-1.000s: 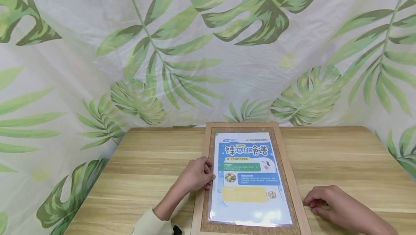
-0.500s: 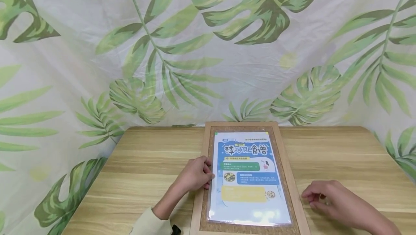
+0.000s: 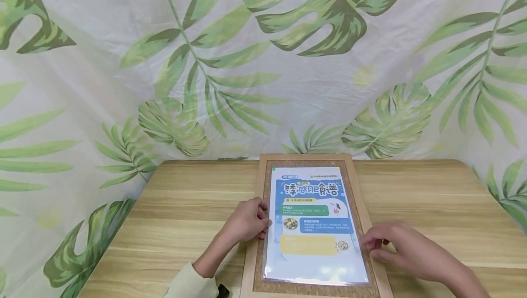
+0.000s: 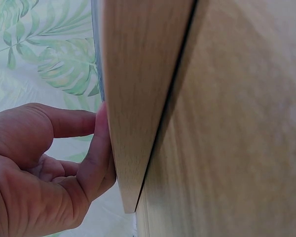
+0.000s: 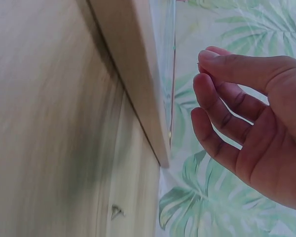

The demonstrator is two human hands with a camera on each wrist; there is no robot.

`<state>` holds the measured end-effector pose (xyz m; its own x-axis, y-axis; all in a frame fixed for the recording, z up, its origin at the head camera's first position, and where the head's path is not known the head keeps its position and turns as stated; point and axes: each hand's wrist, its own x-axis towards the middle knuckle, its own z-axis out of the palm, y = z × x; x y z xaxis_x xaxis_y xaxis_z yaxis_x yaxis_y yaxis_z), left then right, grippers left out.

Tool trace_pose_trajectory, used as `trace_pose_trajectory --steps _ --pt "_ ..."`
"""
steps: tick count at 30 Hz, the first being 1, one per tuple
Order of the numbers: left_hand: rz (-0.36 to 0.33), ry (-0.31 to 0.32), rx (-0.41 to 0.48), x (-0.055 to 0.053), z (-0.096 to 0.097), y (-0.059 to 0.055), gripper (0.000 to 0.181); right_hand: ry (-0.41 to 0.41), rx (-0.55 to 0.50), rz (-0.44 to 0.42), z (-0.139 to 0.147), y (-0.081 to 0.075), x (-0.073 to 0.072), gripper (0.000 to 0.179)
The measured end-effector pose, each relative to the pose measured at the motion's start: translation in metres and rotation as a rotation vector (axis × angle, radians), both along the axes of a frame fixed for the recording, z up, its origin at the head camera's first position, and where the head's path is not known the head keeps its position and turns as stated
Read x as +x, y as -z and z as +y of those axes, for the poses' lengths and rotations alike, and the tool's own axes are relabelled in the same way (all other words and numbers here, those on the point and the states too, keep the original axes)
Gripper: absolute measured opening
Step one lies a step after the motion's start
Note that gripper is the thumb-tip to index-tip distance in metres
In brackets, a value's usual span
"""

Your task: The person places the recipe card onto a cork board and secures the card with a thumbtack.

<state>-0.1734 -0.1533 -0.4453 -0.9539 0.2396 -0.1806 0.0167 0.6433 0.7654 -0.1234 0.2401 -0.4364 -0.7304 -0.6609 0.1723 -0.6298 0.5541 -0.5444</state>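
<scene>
A laminated poster (image 3: 304, 268) with Chinese print and blue, green and yellow blocks lies on a wood-framed cork board (image 3: 250, 270). A green pin (image 3: 273, 169) sits at its top left corner and a yellow pin (image 3: 338, 168) at its top right. My left hand (image 3: 246, 220) pinches the poster's left edge, its curled fingers beside the frame. My right hand (image 3: 405, 247) hovers over the frame's right rail, fingertips close to the poster's right edge. In the right wrist view its thumb and index finger meet, with a tiny pin point (image 5: 198, 64) poking out; the pin's head is hidden.
The wooden table (image 3: 197, 197) runs to both sides of the board. Behind it hangs a leaf-patterned cloth (image 3: 263, 60), also draped at the left and right. A small dark piece (image 5: 117, 212) shows low in the right wrist view.
My right hand has moved leftward and slightly up from the table beside the frame to over its right rail. The left hand stays at the poster's left edge.
</scene>
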Motion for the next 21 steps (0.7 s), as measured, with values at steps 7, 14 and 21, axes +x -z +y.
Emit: trace_pose_trajectory --steps 7,14,21 --pt "0.007 0.004 -0.002 0.000 0.001 -0.001 0.032 0.001 0.020 -0.056 -0.018 -0.009 -0.003 0.019" --pt "0.004 0.001 -0.001 -0.001 0.002 -0.002 0.034 -0.007 0.039 -0.132 -0.038 -0.016 -0.004 0.019" --pt "0.003 -0.001 0.005 0.000 0.000 0.000 0.033 -0.057 0.022 -0.134 -0.059 -0.020 -0.006 0.020"
